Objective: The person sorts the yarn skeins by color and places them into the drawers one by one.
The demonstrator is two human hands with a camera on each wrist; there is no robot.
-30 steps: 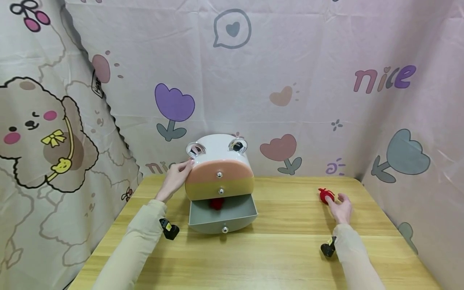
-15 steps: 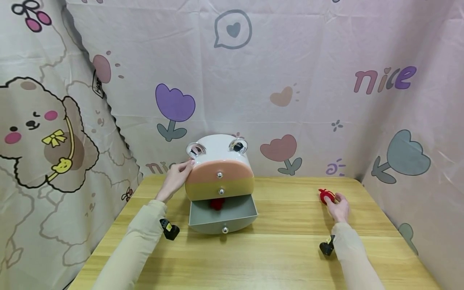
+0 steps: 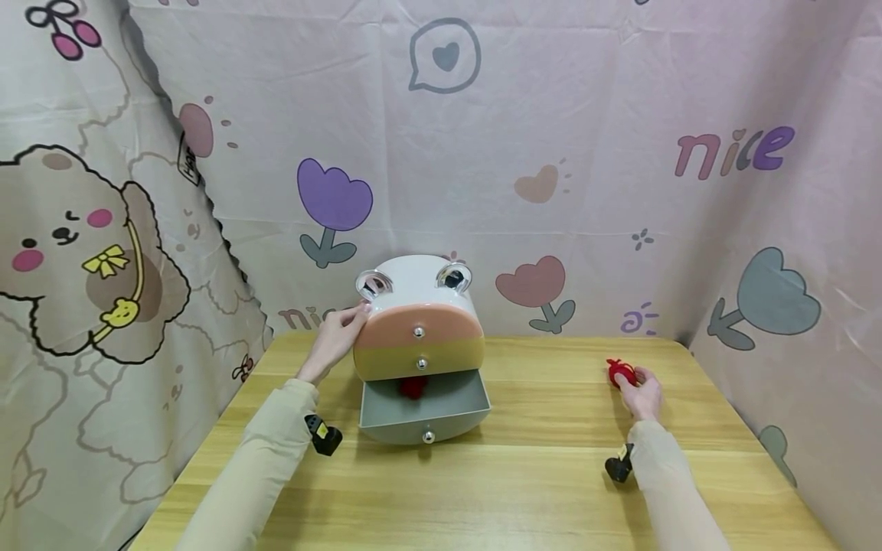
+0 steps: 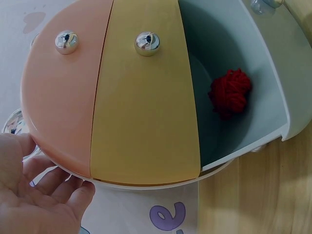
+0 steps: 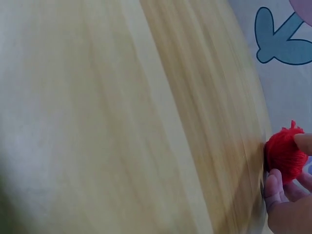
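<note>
A frog-faced desktop drawer cabinet (image 3: 417,325) stands upright on the table. Its grey-green bottom drawer (image 3: 423,428) is pulled out, with a dark red yarn ball (image 4: 231,93) inside it. My left hand (image 3: 336,337) rests against the cabinet's upper left side, fingertips touching its edge near the silver-ringed eye. At the table's right, a bright red yarn ball (image 5: 286,155) with a tuft on top is held between the thumb and fingers of my right hand (image 3: 642,392). Part of that ball is hidden by the fingers, and it sits at or just above the table.
The pale wooden table (image 3: 551,474) runs up to a patterned cloth (image 3: 586,99) hung behind and at both sides. Orange (image 4: 66,92) and yellow (image 4: 144,102) upper drawers are closed, with silver ball knobs. Small black cameras are strapped to both wrists.
My right hand has shifted slightly left, and its fingers have come in around the red yarn ball. My left hand, the cabinet and its drawer have stayed put.
</note>
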